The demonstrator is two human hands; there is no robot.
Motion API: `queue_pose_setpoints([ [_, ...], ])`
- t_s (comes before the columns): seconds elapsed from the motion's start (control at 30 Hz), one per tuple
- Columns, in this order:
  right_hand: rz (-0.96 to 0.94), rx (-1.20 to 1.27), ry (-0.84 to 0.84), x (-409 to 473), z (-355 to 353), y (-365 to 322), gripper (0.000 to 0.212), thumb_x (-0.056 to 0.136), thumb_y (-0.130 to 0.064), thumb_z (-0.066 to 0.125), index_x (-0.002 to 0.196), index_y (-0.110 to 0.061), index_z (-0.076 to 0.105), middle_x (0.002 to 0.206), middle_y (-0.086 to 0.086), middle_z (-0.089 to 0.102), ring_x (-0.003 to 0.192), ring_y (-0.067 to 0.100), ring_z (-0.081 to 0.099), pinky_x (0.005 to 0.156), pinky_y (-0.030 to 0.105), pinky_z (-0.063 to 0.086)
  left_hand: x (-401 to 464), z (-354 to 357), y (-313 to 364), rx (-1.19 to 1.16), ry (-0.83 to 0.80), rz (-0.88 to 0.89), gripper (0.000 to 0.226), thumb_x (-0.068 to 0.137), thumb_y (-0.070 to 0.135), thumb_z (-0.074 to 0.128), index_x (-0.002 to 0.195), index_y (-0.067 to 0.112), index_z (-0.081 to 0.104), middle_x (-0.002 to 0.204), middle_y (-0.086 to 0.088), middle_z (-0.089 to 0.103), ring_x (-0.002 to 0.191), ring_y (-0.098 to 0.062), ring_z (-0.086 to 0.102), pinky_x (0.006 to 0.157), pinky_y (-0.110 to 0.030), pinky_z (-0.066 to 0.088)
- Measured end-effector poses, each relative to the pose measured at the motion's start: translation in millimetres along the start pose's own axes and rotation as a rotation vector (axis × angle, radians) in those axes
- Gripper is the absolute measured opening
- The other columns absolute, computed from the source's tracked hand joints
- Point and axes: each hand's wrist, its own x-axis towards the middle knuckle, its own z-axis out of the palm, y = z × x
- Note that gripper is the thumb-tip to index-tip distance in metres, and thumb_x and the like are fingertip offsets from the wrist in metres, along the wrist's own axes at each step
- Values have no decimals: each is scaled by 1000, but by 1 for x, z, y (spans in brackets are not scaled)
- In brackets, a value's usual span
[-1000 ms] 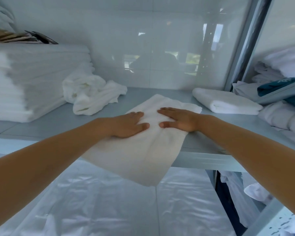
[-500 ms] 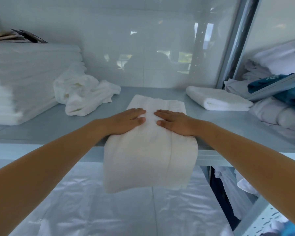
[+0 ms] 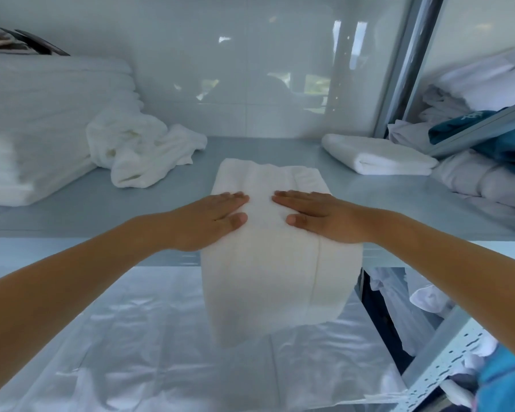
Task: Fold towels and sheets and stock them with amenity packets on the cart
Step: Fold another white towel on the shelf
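Nearest, draped past the front edge of the shelf (image 3: 72,203) and hanging above clear plastic sheeting (image 3: 131,337), lay the white towel (image 3: 274,263), folded to a narrow strip, its far half flat on the shelf. Pressed onto it from either side were the left hand (image 3: 208,218) and the right hand (image 3: 318,215), fingers straight and flat, nothing clasped in either grip, fingertips near but apart. Squared up since a second earlier, when skewed at an angle; now straight on, edges running front to back. Judged from that: smoothing step about done, ready for the next fold across its length. Behind on the left, a crumpled towel (image 3: 140,153), not yet folded, beside a tall stack of folded linen (image 3: 42,129) with dark flat items (image 3: 33,44) on top, possibly amenity packets, though too blurred to tell. On the right, one folded towel (image 3: 378,157) lying finished. Farthest right, past the upright post (image 3: 405,69), a neighbouring rack (image 3: 485,126) filled with loose white linen and a teal cloth (image 3: 470,123).
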Motion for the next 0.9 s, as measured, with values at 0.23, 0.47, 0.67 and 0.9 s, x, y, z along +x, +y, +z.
queue_pose_setpoints([
  [0.23,-61,-204,108,-37,24,-24,73,102,-69,23,162,-38,-4,170,-18,-3,155,0,-3,128,33,4,-41,29,8,222,197,84,83,91,74,17,163,32,12,169,12,11,155,-8,13,125,-36,18],
  [0.47,-28,-248,338,-45,49,-38,76,101,-49,54,163,-30,16,169,-14,14,155,8,18,124,37,22,-40,49,1,319,470,180,78,93,73,35,153,24,43,159,5,42,145,-17,42,114,-44,36],
  [0.67,8,-294,259,-37,40,-25,108,80,-77,63,163,-35,9,170,-13,9,156,7,10,127,34,11,-32,52,-8,414,526,235,97,77,88,43,152,27,39,144,9,50,125,-19,48,105,-42,40],
  [0.9,-44,-355,327,-44,44,-24,91,92,-72,51,164,-28,15,169,-8,19,154,14,23,123,30,20,-45,59,9,505,621,200,79,86,69,60,145,18,51,137,0,59,116,-24,57,97,-42,47],
])
